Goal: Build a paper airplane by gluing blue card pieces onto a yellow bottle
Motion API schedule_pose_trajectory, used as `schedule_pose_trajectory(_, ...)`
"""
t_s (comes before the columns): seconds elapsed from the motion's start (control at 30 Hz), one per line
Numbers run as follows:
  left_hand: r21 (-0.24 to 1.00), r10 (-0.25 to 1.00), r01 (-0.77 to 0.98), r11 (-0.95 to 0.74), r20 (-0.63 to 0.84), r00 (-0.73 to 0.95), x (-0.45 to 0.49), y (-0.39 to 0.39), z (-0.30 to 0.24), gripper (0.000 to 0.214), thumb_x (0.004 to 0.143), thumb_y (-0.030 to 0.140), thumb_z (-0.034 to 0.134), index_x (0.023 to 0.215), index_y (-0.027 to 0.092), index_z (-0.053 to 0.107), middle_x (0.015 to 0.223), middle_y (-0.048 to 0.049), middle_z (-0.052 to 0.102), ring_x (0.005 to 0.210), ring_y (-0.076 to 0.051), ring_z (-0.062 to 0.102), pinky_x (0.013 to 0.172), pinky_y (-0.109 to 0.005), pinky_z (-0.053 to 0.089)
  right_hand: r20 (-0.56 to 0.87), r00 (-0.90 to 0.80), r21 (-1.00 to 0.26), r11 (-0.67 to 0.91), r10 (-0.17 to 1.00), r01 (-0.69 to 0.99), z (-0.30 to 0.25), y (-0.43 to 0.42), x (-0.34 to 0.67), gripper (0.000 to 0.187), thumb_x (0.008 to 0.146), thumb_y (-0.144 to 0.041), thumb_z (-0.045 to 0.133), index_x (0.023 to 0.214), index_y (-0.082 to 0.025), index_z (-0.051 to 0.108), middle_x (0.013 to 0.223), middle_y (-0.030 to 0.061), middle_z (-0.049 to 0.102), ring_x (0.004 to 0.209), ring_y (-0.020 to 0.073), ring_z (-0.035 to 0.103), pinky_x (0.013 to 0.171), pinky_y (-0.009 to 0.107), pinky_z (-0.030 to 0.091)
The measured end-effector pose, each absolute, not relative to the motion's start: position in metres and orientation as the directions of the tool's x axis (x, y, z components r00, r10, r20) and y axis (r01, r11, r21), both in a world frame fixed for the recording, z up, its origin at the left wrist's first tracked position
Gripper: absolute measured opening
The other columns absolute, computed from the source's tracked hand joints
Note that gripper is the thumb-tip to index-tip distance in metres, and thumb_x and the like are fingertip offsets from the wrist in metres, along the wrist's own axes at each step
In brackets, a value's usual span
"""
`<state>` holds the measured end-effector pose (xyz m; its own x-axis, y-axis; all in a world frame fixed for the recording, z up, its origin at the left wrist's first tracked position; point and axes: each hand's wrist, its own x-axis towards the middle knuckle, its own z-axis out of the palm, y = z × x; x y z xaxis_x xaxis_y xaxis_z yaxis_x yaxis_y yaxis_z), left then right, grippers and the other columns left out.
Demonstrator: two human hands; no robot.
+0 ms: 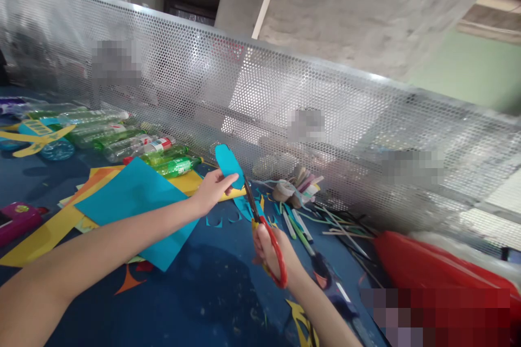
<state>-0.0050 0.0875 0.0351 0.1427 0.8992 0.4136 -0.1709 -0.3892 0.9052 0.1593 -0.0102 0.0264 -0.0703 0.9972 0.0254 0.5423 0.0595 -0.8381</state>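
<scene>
My left hand [214,190] pinches a small blue paper piece [228,165] with a rounded end, held up above the table. In my right hand [271,249] is a pair of scissors [279,263] with red and yellow handles, its dark blades pointing up and away. The blade tips meet the lower right edge of the blue piece; whether the blades are apart I cannot tell. Beneath my left forearm lies a large blue paper sheet [142,195] on top of yellow and orange sheets [44,236]. Small blue paper scraps [244,209] are scattered under the scissors.
Several plastic bottles [179,166] lie at the back left, beside a yellow paper propeller shape [38,138]. A perforated metal screen [195,76] runs along the far edge. To the right are a glue gun [334,287], markers [301,225] and a red bag [439,265]. A magenta object [18,222] sits left.
</scene>
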Motion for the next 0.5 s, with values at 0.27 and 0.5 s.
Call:
schedule_pose_trajectory(0.27,0.909,0.902,-0.158,-0.387,0.408,0.140,-0.0053,0.0864,0.0366,0.028,0.076,0.043,0.055,0.063,0.017,0.053,0.053,0.0027,0.049,0.052,-0.011,0.046,0.056,-0.025,0.036,0.023,-0.056,-0.850,0.049,0.998,0.524,0.0270,-0.0126,0.1560,0.054,0.073,-0.072,0.032,0.057,-0.021,0.038,0.046,-0.0045,0.035,0.041,0.0096,0.038,0.044,0.028,0.049)
schedule_pose_trajectory(0.5,0.910,0.902,-0.140,-0.391,0.409,0.140,-0.0062,0.0863,0.0376,0.028,0.076,0.042,0.054,0.062,0.017,0.052,0.051,0.0030,0.048,0.052,-0.011,0.046,0.055,-0.025,0.035,-0.001,-0.040,-0.860,0.020,0.999,0.509,0.0232,-0.0136,0.1548,0.054,0.073,-0.073,0.032,0.058,-0.022,0.037,0.044,-0.0063,0.033,0.037,0.0088,0.035,0.045,0.028,0.048)
